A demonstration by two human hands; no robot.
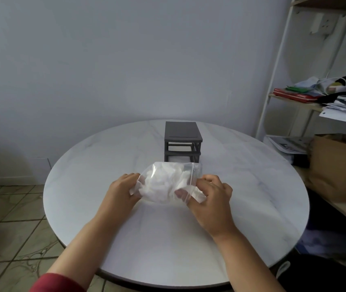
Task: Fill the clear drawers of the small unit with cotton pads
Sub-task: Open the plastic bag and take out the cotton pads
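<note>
Soft, cool, fairly dim light fills the frame, with no hard shadows. The round white marbled surface (252, 186) is the brightest area. A faint, blurred shadow lies on it beneath the clear plastic bag (168, 182), whose film carries small pale glints. The plain grey-blue wall (83, 60) darkens toward the upper left corner. The lower right of the frame, under the white metal shelf rack (272, 81), sinks to near black. Wide-angle distortion bows the rack's posts at the right edge. Detail is slightly soft and smeared throughout, most at the edges.
</note>
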